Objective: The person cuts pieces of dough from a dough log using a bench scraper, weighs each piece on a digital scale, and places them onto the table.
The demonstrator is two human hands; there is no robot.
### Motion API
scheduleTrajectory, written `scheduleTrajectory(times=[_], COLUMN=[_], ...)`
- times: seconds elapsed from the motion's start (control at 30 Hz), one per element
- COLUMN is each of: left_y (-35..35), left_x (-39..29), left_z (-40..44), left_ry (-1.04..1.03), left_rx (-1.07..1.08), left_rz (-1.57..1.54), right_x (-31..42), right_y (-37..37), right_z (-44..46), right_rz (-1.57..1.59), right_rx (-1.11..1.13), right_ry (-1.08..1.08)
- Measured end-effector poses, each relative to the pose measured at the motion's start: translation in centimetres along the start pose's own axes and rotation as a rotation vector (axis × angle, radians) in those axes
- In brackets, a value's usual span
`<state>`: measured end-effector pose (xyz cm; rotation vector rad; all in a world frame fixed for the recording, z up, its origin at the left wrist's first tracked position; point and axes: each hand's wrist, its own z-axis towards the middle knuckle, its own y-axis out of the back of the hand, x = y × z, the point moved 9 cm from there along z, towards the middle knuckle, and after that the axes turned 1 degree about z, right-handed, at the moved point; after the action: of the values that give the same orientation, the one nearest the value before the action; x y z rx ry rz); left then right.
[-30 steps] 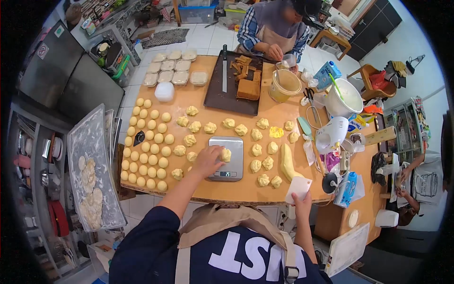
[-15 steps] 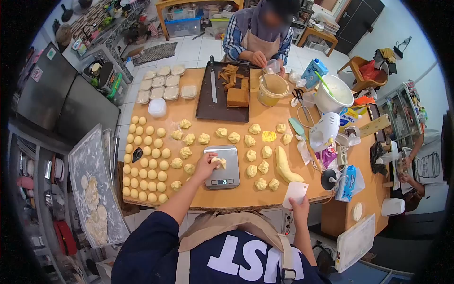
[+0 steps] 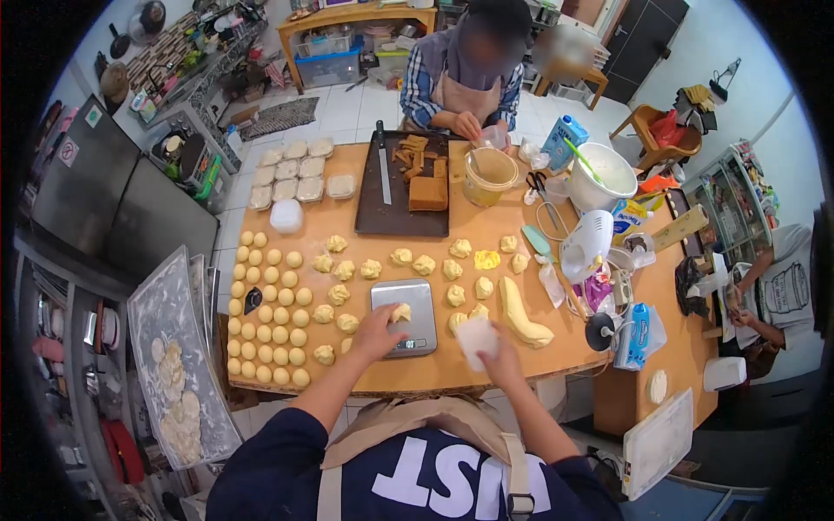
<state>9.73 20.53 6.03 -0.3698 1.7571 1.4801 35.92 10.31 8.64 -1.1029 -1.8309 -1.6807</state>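
Note:
Fingers of my left hand are closed on a small lump of dough at the kitchen scale, whose display is lit. My right hand grips a white scraper, blurred, which partly covers dough lumps right of the scale. Rough yellow lumps lie around the scale. A long dough roll is to the right. Rows of smooth dough balls fill the table's left side.
Behind are a dark tray with a knife and brown cake, and a tub. A person works across the table. At right stand a mixer and a white bowl. A floured tray leans at left.
My right hand with the scraper has moved left, from beside the dough roll's end toward the scale. My left hand still holds its lump at the scale. The view has shifted.

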Motion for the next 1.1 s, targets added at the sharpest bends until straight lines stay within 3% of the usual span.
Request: scheduleTrajectory(times=[0.03, 0.13, 0.33, 0.6, 0.73, 0.83, 0.93, 1.03, 1.1], left_y=[-0.2, 0.1, -2.0, -2.0, -1.8, -1.0, 1.8, 6.5, 6.7], left_x=[0.3, -0.4, 1.5, 1.7, 2.3, 4.1, 4.3, 1.0, 1.3], left_z=[-0.4, -1.4, -3.0, -3.6, -3.6, -3.4, -2.7, -2.0, -1.1], left_ry=[-0.019, -0.103, 0.049, 0.059, 0.104, 0.386, 0.266, 0.181, 0.135], left_rx=[-0.014, -0.093, -0.145, -0.253, -0.265, -0.141, -0.497, -0.650, -0.675], left_rz=[0.051, 0.225, -0.093, -0.030, -0.019, -0.313, -0.770, -0.923, -0.955], right_x=[1.8, 5.1, 7.3, 8.6, 8.0, 8.3, 8.5, 6.8, 4.5], right_y=[-2.0, -5.6, -9.6, -14.0, -15.7, -14.2, -10.4, -5.4, -3.4], right_z=[1.4, 5.8, 10.2, 8.9, 8.1, 7.8, 7.2, 7.7, 7.8], right_rz=[-0.030, -0.124, -0.280, -0.302, -0.108, 0.176, 0.504, 0.759, 0.732], right_rx=[0.110, 0.113, 0.079, 0.186, 0.271, 0.260, 0.150, 0.007, -0.036], right_ry=[-0.011, 0.156, 0.164, 0.234, 0.250, 0.163, -0.044, -0.140, -0.106])
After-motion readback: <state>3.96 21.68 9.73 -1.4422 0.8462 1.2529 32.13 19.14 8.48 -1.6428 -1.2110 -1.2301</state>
